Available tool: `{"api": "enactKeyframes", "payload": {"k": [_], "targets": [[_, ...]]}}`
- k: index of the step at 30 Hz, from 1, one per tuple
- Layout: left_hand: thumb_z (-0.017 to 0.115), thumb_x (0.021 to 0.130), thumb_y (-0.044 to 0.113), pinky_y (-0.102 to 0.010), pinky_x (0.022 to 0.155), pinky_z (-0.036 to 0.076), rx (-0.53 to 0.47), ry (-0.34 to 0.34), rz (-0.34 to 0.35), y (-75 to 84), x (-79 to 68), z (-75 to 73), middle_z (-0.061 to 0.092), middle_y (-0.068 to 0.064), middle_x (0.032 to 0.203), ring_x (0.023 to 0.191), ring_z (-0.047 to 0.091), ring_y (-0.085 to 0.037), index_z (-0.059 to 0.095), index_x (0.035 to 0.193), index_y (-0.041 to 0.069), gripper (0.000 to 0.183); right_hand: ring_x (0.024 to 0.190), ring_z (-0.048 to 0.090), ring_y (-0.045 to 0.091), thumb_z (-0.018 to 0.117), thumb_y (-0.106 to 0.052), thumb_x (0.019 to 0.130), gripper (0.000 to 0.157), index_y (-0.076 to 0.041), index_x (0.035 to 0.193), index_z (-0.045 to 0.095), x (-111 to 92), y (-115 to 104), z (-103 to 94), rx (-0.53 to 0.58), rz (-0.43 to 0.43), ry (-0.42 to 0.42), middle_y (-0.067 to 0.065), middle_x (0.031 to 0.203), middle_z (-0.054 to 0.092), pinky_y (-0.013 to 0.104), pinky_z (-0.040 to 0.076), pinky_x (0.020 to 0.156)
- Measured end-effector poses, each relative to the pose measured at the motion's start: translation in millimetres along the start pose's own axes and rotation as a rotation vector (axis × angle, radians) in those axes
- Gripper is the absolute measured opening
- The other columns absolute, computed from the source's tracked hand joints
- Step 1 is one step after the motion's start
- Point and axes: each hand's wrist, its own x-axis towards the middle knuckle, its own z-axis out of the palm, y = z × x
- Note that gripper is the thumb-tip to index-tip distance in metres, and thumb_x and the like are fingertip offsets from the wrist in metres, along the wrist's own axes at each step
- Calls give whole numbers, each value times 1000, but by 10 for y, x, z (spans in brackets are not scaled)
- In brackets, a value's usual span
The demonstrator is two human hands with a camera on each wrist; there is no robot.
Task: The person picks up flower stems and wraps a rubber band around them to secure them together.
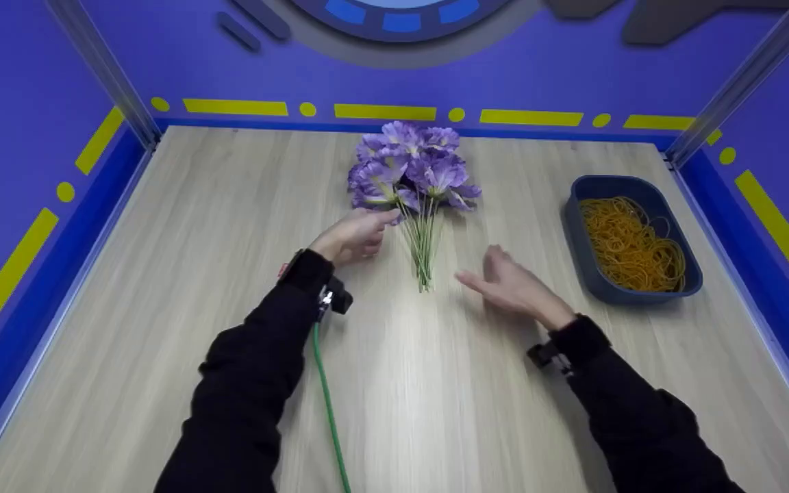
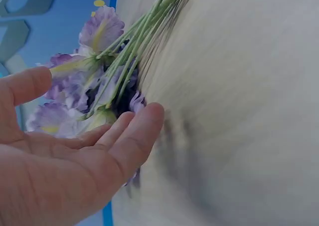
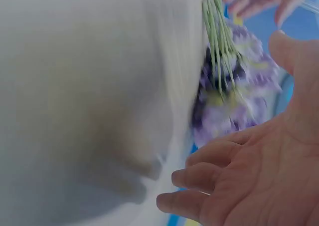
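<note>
A bunch of purple artificial flowers (image 1: 408, 164) lies on the table, blooms toward the back wall and thin green stems (image 1: 423, 239) pointing to the front. Just left of the stems is my left hand (image 1: 359, 236), its fingertips close under the lower petals. In the left wrist view that hand (image 2: 84, 161) has its thumb spread from relaxed fingers, with nothing between them. To the right of the stem ends, my right hand (image 1: 514, 284) hovers apart from the bunch. The right wrist view shows this hand (image 3: 249, 171) with spread fingers and an exposed palm, holding nothing.
A dark blue-grey tub (image 1: 583, 257) of yellow rubber bands (image 1: 631, 246) stands on the right of the wooden table (image 1: 230, 192). Blue panels (image 1: 504, 75) with yellow markings enclose the back and sides. A green cable (image 1: 329, 404) runs from the left wrist to the front.
</note>
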Motion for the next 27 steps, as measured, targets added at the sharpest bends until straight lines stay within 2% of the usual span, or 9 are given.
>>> {"api": "enactKeyframes", "payload": {"k": [2, 3, 4, 5, 7, 12, 16, 22, 27], "targets": [[57, 104, 36, -20, 61, 39, -42, 9, -20, 21, 105, 50, 53, 1, 76, 64, 47, -9, 54, 100, 7, 30, 142, 26, 54, 47, -82, 87, 117, 11, 154, 18, 102, -124, 87, -38, -8, -12, 40, 156, 18, 62, 24, 115], [57, 104, 36, -21, 72, 47, -56, 21, -28, 33, 154, 77, 63, -4, 92, 79, 58, -11, 58, 112, 5, 32, 143, 25, 54, 46, -82, 87, 118, 12, 153, 20, 154, -186, 127, -61, -9, -15, 40, 156, 18, 64, 23, 115], [56, 105, 35, -24, 87, 49, -75, 31, -33, 45, 198, 103, 64, -11, 114, 100, 61, -15, 56, 128, 5, 38, 143, 24, 54, 46, -83, 87, 118, 13, 152, 22, 207, -247, 161, -90, -8, -14, 40, 155, 18, 65, 23, 115], [54, 105, 34, -30, 101, 47, -89, 38, -43, 57, 236, 125, 58, -16, 134, 119, 58, -22, 48, 143, 5, 48, 146, 19, 53, 45, -84, 86, 120, 14, 151, 22, 258, -309, 190, -117, -3, -14, 40, 156, 16, 66, 20, 115], [51, 107, 32, -41, 114, 37, -130, 42, -58, 76, 299, 168, 35, -21, 157, 143, 39, -33, 30, 157, 7, 60, 150, 8, 49, 44, -85, 85, 122, 14, 152, 21, 357, -424, 235, -147, 17, -25, 37, 159, 9, 67, 12, 116], [42, 109, 26, -44, 115, 35, -214, 30, -83, 102, 397, 247, 37, -24, 154, 140, 42, -36, 28, 156, 1, 54, 151, 6, 44, 47, -86, 83, 123, 9, 155, 18, 568, -637, 336, -184, 68, -22, 32, 162, 9, 66, 11, 117], [37, 110, 22, -45, 117, 32, -245, 6, -88, 112, 437, 299, 38, -26, 154, 141, 41, -38, 27, 156, 1, 52, 152, 2, 45, 51, -80, 86, 119, 8, 157, 12, 676, -699, 411, -215, 86, 1, 30, 163, 6, 65, 7, 118], [37, 110, 23, -44, 116, 34, -256, 21, -94, 128, 506, 340, 40, -26, 152, 139, 44, -37, 30, 155, 0, 50, 151, 1, 46, 47, -57, 101, 92, 7, 157, 13, 758, -732, 478, -236, 89, 48, 28, 164, 5, 63, 6, 119], [43, 109, 23, -42, 115, 36, -285, 20, -92, 121, 556, 351, 39, -24, 153, 140, 43, -35, 32, 154, 3, 50, 150, 8, 49, 43, -36, 107, 67, 4, 156, 23, 788, -750, 508, -272, 44, 79, 25, 164, 14, 63, 11, 119]]}}
